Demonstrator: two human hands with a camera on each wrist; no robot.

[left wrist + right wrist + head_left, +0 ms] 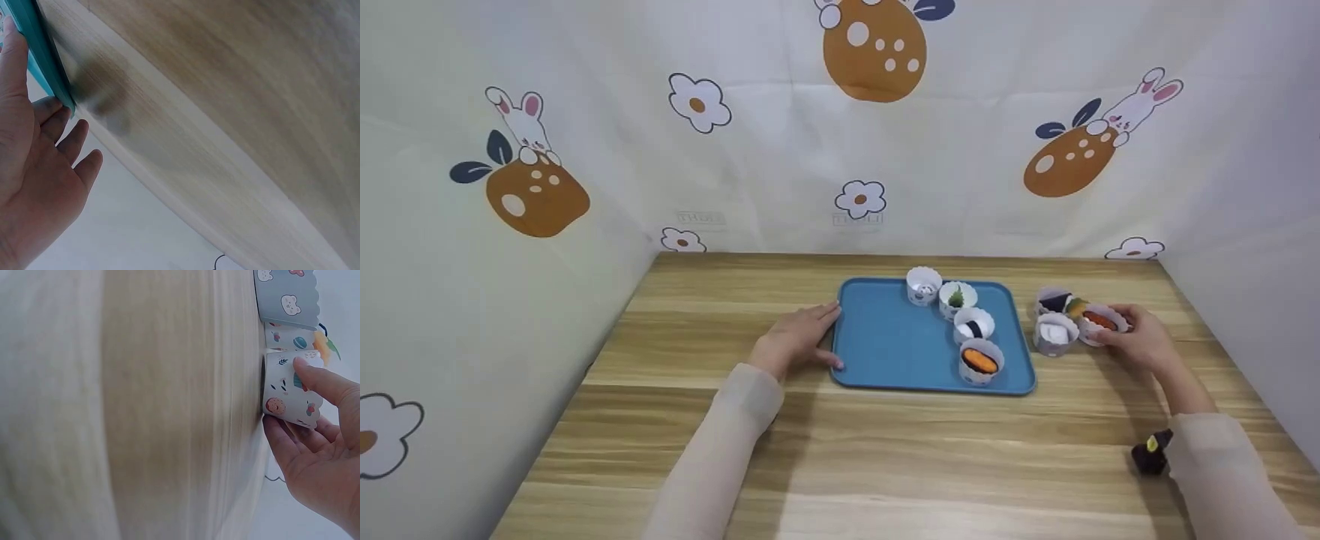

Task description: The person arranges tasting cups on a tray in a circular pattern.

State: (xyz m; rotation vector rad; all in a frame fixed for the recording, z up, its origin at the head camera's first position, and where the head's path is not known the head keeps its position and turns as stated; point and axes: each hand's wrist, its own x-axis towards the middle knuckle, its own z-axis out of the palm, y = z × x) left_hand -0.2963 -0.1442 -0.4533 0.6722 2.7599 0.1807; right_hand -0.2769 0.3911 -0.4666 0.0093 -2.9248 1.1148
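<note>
While left hand (799, 337) flat against smooth blue tray (885, 352), right hand's (1140, 341) grip round scalloped paper cup (1101, 322).

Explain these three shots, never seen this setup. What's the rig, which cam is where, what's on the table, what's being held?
No machine here: a person works with two bare hands, wearing one camera on the head and one on each wrist. The wide picture is the head view, looking down at a wooden table. On it lies a blue tray carrying four paper cups with toy sushi; three more cups stand to its right. The left hand rests open against the tray's left edge, as the left wrist view shows close up. The right hand pinches the rightmost cup, seen sideways in the right wrist view.
</note>
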